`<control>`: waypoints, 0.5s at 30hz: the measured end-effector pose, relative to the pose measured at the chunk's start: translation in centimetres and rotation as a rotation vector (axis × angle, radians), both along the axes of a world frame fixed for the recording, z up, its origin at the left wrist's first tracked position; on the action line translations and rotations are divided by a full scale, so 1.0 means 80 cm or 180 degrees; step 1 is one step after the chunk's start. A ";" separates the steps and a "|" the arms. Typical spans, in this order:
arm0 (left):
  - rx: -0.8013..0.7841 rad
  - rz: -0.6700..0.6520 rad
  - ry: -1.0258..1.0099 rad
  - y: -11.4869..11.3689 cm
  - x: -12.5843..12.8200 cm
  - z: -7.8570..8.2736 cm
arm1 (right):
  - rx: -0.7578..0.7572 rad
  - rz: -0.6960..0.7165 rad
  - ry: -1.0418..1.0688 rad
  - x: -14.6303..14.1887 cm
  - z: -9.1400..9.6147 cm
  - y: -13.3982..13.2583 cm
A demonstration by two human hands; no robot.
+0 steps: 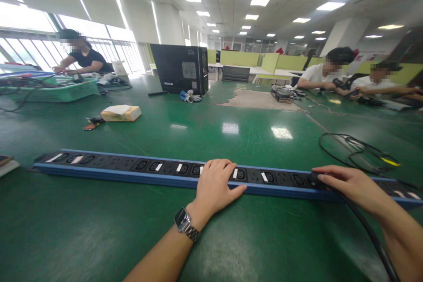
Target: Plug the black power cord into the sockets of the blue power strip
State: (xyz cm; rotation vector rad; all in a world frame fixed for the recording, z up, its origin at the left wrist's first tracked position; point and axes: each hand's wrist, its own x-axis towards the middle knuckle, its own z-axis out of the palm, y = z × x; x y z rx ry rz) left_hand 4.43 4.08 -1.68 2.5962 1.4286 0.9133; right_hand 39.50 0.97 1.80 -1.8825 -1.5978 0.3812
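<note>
A long blue power strip (132, 169) with many black sockets lies across the green table in front of me. My left hand (214, 185), with a metal watch on the wrist, rests on the strip near its middle, fingers curled over the top and thumb along the front edge. My right hand (350, 185) is further right on the strip, fingers closed on a black plug (315, 179) seated in a socket. The plug's black cable (370, 233) runs back under my right forearm toward me.
A coiled black cable (357, 150) lies behind the strip on the right. A tan box (121, 113), a black computer tower (181, 68) and a green basket (66, 89) stand farther back. One person sits at the far left, two at the far right.
</note>
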 end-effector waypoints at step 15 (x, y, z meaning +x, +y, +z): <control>0.0016 0.0013 -0.0023 -0.001 0.000 0.001 | -0.0427 0.0330 0.0472 0.005 -0.016 0.003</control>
